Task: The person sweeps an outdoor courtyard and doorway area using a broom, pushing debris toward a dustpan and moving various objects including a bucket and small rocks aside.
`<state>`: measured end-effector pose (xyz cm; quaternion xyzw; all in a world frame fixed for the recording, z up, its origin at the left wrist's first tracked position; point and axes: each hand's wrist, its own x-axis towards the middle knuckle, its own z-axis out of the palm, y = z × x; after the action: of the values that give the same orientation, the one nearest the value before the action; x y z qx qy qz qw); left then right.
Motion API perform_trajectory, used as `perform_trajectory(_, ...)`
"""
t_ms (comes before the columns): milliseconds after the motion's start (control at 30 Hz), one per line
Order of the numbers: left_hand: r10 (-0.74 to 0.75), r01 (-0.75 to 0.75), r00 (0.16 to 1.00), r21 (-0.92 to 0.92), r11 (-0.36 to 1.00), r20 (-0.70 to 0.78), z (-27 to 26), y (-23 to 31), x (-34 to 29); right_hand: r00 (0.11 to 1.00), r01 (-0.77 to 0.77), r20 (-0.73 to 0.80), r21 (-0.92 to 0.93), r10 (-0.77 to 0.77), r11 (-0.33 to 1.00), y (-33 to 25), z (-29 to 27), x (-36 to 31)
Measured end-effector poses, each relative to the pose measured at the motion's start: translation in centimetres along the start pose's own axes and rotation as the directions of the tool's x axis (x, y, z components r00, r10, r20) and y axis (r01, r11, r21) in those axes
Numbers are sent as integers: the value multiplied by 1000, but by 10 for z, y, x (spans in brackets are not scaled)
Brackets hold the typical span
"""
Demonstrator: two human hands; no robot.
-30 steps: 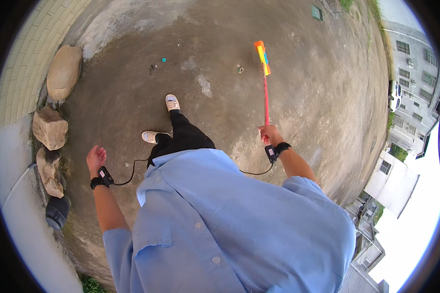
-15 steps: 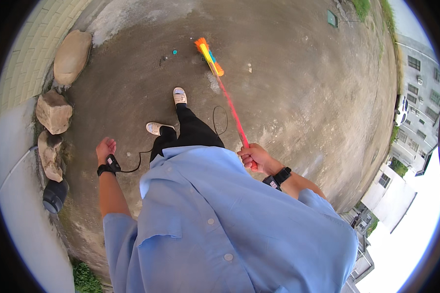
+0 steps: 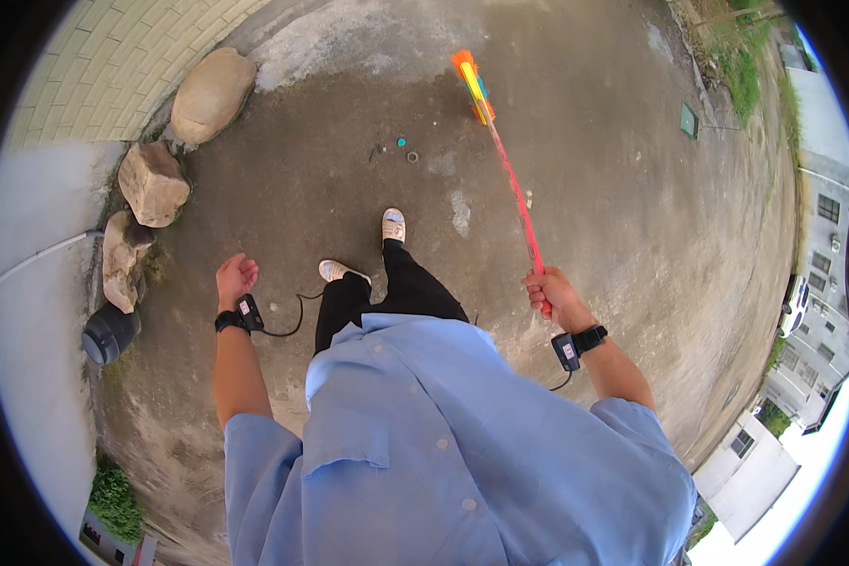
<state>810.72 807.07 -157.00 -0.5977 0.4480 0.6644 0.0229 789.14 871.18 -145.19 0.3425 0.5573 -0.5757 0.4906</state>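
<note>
Right of centre, the right hand grips a red-handled broom; the left hand half-curls; wrist boxes bear tiny labels.

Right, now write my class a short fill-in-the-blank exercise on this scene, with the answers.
1. The broom is gripped by the person's ____ hand.
2. The left hand holds ____.
3. The shirt is ____ in colour.
4. Three large rocks lie along the picture's ____ side.

Missing words: right; nothing; blue; left.
</note>
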Motion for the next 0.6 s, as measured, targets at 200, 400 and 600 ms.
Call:
perform_trajectory(200,4,-14,995,-97,995,-104,-52,-13,-22,986,-37,-163,-467,-44,884,-24,7,111)
perform_trajectory(400,-54,10,966,-171,985,-253,-102,-11,-12,999,14,-23,-440,-27,898,70,49,52)
perform_trajectory(600,-77,41,962,-143,989,-260,-75,19,20,997,57,-22,-426,-73,903,72,59,-47)
